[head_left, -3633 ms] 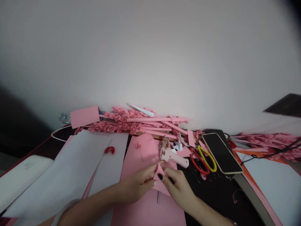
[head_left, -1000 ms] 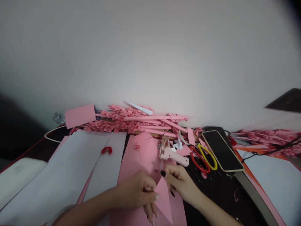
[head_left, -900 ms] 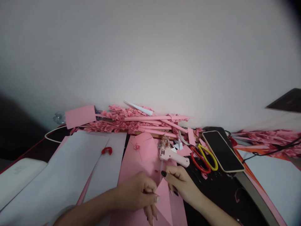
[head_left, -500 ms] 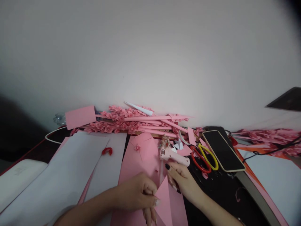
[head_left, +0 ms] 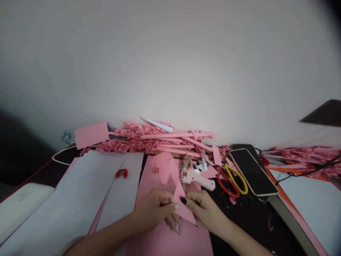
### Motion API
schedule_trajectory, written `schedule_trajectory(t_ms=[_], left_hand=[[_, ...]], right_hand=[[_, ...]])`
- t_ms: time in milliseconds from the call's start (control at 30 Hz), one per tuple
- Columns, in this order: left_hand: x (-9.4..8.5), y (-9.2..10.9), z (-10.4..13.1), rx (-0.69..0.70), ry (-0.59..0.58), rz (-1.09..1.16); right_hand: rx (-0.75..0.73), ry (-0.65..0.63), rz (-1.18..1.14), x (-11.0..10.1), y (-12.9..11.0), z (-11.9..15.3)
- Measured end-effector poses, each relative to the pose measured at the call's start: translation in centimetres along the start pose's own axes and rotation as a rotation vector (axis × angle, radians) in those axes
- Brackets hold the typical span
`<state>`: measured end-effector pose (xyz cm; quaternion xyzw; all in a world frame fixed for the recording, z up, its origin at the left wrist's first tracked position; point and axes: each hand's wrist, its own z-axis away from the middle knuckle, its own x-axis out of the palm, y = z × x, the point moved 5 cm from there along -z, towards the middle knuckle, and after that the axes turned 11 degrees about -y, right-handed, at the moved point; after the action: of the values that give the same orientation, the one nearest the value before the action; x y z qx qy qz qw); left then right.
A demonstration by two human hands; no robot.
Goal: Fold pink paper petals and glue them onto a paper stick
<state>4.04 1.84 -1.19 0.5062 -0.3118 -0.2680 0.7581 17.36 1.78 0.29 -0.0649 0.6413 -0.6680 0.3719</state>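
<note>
Between my two hands is a small folded triangle of pink paper (head_left: pixel 184 212), its tip pointing away from me. My left hand (head_left: pixel 156 209) pinches its left edge. The thumb of my right hand (head_left: pixel 204 209) presses on its face from the right, with the fingers partly hidden behind. Under both hands lies a larger pink paper sheet (head_left: pixel 149 238). Just beyond them rests a pale pink glue gun (head_left: pixel 198 179), with a glue stick showing at its back. A small pink paper flower (head_left: pixel 156 169) lies on pink paper to the left of the glue gun.
Scissors (head_left: pixel 232 181) with red and yellow handles and a phone (head_left: pixel 253 172) lie to the right. White sheets (head_left: pixel 77 188) with a red curved piece (head_left: pixel 122 173) cover the left side. Pink paper flower stems (head_left: pixel 144 138) are piled along the wall.
The pink paper triangle has moved up and left and turned. My right hand has come down from beside the glue gun and now grips the paper too.
</note>
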Motion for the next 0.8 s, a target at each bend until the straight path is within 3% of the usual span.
schedule_trajectory(t_ms=[233,433,800], left_hand=[[-1.1,0.7,0.1,0.038,0.082,-0.01],[-1.7,0.6,0.1,0.075,0.142,0.011],[-1.8,1.4,0.2,0.166,0.071,0.233]], right_hand=[[-0.001,0.007,0.004,0.0,-0.1,0.0],[-0.006,0.008,-0.145,-0.2,0.1,0.1],[0.006,-0.103,-0.497,0.3,1.0,-0.1]])
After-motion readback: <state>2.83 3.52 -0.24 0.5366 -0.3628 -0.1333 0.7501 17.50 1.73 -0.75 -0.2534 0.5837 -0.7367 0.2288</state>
